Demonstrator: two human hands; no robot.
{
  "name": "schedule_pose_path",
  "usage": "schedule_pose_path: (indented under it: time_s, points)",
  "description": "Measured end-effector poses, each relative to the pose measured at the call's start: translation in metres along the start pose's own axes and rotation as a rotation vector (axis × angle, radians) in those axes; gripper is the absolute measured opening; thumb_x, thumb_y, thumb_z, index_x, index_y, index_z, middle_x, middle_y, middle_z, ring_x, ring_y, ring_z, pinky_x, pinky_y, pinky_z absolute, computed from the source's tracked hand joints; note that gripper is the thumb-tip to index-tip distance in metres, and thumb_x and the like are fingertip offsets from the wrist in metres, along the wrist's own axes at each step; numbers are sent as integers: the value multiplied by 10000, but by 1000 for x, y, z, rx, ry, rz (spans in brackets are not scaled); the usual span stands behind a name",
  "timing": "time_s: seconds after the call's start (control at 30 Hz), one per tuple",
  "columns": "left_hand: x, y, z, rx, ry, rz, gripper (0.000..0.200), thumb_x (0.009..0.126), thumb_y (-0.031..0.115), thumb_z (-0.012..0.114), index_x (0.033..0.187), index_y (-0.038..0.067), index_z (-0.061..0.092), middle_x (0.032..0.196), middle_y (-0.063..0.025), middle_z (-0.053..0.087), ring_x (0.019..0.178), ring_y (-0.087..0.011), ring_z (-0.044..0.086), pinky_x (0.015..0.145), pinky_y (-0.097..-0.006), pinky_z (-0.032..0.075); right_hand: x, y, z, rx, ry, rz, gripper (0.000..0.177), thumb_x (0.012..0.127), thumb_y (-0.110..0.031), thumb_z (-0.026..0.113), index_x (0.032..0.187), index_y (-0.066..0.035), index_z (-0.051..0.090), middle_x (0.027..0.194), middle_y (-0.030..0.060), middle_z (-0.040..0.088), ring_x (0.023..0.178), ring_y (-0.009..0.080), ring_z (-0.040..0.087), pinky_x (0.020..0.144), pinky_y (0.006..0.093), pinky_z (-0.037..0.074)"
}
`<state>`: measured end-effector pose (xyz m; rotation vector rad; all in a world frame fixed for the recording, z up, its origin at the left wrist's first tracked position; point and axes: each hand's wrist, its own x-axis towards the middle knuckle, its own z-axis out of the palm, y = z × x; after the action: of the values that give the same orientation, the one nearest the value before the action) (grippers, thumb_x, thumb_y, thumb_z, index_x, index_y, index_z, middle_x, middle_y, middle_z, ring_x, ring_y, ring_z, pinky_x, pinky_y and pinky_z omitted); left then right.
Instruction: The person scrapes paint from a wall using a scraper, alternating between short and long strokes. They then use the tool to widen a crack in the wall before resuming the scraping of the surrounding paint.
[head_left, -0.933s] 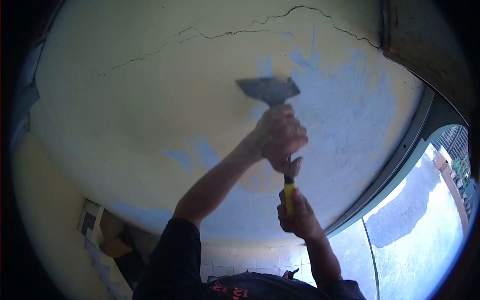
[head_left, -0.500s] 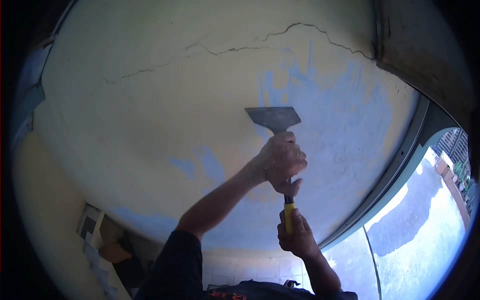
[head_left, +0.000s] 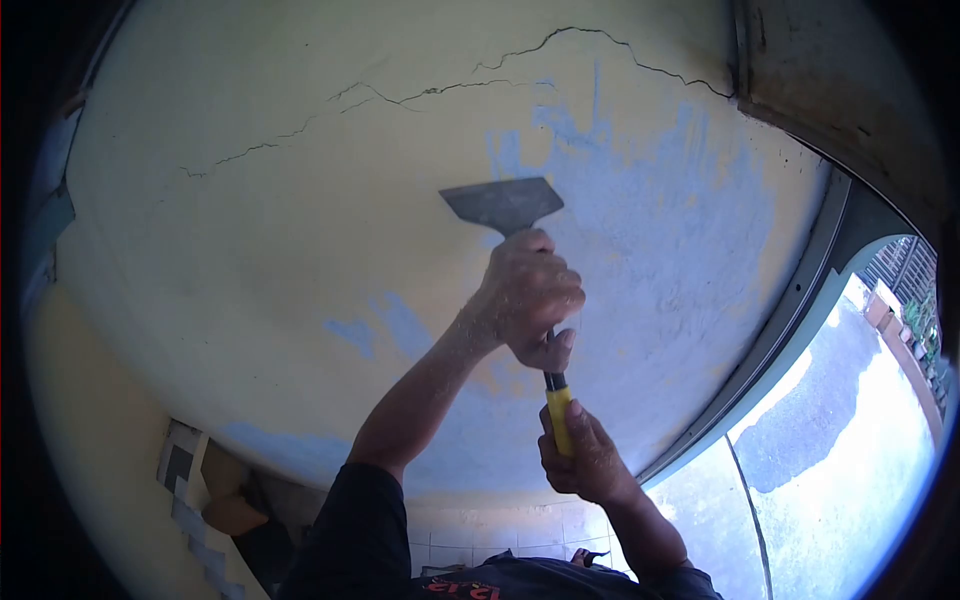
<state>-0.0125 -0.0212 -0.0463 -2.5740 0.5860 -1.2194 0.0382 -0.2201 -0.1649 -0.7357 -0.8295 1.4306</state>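
Note:
A long-handled scraper (head_left: 503,204) with a wide dark metal blade lies against the wall (head_left: 270,230), beside the edge of a scraped patch. My left hand (head_left: 532,300) wraps round its shaft just below the blade. Lower down, my right hand (head_left: 585,455) grips the yellow part of the handle. Pale dust coats my left hand and forearm. Cream paint covers much of the wall, while a bluish layer (head_left: 660,240) shows over the middle and right. Smaller blue patches appear to the left of my left forearm.
A jagged crack (head_left: 560,32) runs across the upper wall. To the right are a dark frame (head_left: 790,290) and an opening onto bright paved ground (head_left: 830,470). Brown and dark items (head_left: 232,500) stand at lower left. Pale tiles (head_left: 480,530) show below the wall.
The scraper has shifted left and slightly up in view, its blade tilting more. Both hands moved with it and keep their grip. The view itself has shifted a little.

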Motion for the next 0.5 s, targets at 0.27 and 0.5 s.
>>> schedule_pose_path:
  time_s: [0.27,0.5]
  points:
    - [37,-26,-25,108,122,96,241,568,372,562,504,162,462,482,-13,451,451,-251,443,607,-393,383,8,-34,24,-30,10,-49,517,1007,-630,334,1008,-122,429,564,-38,340,389,50,273,356,214,238]
    - [14,-5,-2,-34,-43,20,255,592,367,536,483,158,436,445,-15,424,417,-228,425,588,-375,377,-7,-4,20,148,24,27,514,1001,-634,337,1022,-129,429,573,-28,355,378,54,286,340,206,245]
